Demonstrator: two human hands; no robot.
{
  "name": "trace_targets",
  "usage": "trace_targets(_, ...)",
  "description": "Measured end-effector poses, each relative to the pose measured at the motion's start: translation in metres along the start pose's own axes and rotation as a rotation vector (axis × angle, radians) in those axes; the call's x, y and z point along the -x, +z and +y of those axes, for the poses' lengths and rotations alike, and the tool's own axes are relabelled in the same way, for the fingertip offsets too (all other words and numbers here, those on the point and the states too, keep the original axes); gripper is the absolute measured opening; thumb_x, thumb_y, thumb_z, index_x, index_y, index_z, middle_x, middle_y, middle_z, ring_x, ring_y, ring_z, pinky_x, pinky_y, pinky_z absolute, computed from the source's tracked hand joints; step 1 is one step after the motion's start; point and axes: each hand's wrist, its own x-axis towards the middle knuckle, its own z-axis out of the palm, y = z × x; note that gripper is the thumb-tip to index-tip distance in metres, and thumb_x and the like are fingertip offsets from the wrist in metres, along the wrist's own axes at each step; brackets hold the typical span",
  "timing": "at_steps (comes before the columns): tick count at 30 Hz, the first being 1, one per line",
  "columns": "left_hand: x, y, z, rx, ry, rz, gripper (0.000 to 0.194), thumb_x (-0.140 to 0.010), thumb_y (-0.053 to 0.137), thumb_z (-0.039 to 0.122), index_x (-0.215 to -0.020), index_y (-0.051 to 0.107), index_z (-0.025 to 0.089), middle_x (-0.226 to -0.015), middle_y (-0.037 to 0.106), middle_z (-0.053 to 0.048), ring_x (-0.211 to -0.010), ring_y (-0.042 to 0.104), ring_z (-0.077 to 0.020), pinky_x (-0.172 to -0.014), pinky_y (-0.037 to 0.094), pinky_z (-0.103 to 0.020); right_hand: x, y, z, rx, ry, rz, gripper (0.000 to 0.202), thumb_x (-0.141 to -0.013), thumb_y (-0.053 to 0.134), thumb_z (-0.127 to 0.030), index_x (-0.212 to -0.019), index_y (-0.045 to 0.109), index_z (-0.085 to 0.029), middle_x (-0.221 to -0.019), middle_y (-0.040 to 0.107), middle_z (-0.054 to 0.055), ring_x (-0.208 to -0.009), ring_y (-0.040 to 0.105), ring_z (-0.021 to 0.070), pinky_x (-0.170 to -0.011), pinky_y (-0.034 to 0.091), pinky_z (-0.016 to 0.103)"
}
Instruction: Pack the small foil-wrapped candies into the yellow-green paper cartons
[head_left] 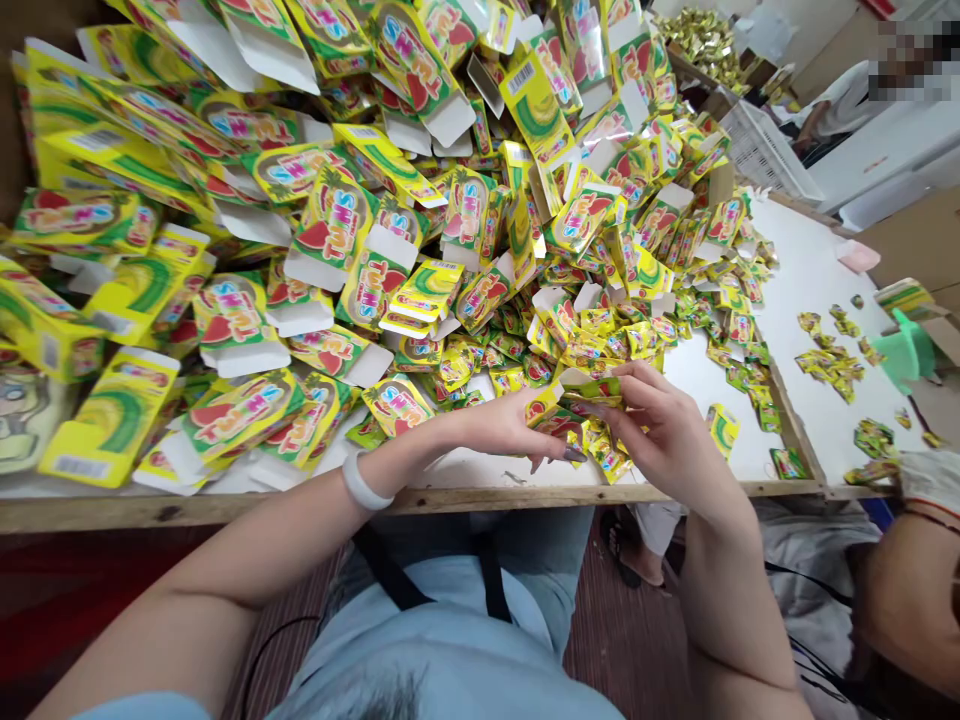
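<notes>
Near the table's front edge my left hand (pixel 501 424) is closed around a small yellow-green candy box (pixel 546 402), its end turned to the right. My right hand (pixel 664 425) pinches a small wrapped candy packet (pixel 596 390) at the box's end. Whether the packet is partly inside the box I cannot tell. Just beyond both hands lie loose candy packets (pixel 600 345). A big heap of printed candy boxes (pixel 326 230), many with white flaps standing out, covers the table to the left and behind.
A wooden edge strip (pixel 465 498) runs along the front of the white table (pixel 814 275). To the right are small packet piles (pixel 829 370), a green scoop-like container (pixel 904 350) and a co-worker's arm (pixel 919 560). A white crate (pixel 769 150) stands farther back, near another person.
</notes>
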Motion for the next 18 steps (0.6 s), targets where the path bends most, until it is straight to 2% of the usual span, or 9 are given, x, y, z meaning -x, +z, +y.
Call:
trace_targets(4,0.000,0.000,-0.002,-0.074,-0.028,0.021,0.026,-0.073,0.074,0.031,-0.078,0.051,0.019,-0.064,0.051,0.005,-0.053,0.053,-0.0098,-0.047,0.045,-0.022,0.001,0.001,-0.003,0.106,-0.024,-0.091,0.016,-0.096,0.051,-0.020,-0.094,0.067,-0.021,-0.092,0.059,0.007,-0.081,0.060,0.0181,-0.071,0.052,0.030)
trace_targets(8,0.001,-0.001,-0.003,-0.122,-0.025,-0.064,0.023,-0.078,0.071,0.032,-0.071,0.052,0.020,-0.056,0.053,0.005,-0.048,0.052,-0.0104,-0.047,0.044,-0.023,0.002,0.001,0.002,-0.062,-0.015,-0.103,0.016,-0.094,0.059,-0.028,-0.106,0.069,-0.024,-0.081,0.064,0.003,-0.068,0.064,0.0163,-0.061,0.054,0.027)
trace_targets(11,0.001,0.000,-0.004,-0.140,-0.060,-0.098,0.024,-0.078,0.071,0.034,-0.072,0.052,0.020,-0.056,0.054,0.005,-0.048,0.054,-0.0112,-0.049,0.046,-0.024,0.011,0.001,0.013,-0.181,-0.002,0.002,0.009,-0.091,0.066,-0.029,-0.097,0.070,-0.023,-0.084,0.069,0.003,-0.065,0.064,0.0144,-0.054,0.053,0.025)
trace_targets(13,0.002,0.001,-0.007,-0.150,-0.110,-0.097,0.024,-0.077,0.072,0.032,-0.077,0.052,0.020,-0.060,0.056,0.005,-0.049,0.056,-0.0115,-0.049,0.046,-0.024,0.018,0.004,0.018,-0.178,-0.023,0.027,0.009,-0.091,0.066,-0.025,-0.086,0.072,-0.022,-0.086,0.070,0.004,-0.069,0.066,0.0146,-0.057,0.053,0.025)
trace_targets(16,0.003,0.004,-0.014,-0.175,-0.118,-0.086,0.028,-0.073,0.076,0.031,-0.089,0.055,0.021,-0.070,0.061,0.004,-0.053,0.059,-0.0125,-0.051,0.047,-0.023,0.029,0.013,0.023,-0.205,-0.004,-0.051,0.015,-0.094,0.062,-0.023,-0.085,0.075,-0.023,-0.081,0.072,0.004,-0.074,0.069,0.0167,-0.066,0.055,0.028)
trace_targets(18,0.003,0.007,-0.018,-0.212,-0.049,-0.028,0.039,-0.066,0.081,0.029,-0.096,0.058,0.021,-0.079,0.066,0.002,-0.065,0.064,-0.0152,-0.058,0.050,-0.024,0.036,0.018,0.025,-0.283,0.044,-0.097,0.015,-0.094,0.061,-0.026,-0.089,0.076,-0.024,-0.081,0.073,0.004,-0.068,0.069,0.0165,-0.062,0.056,0.028)
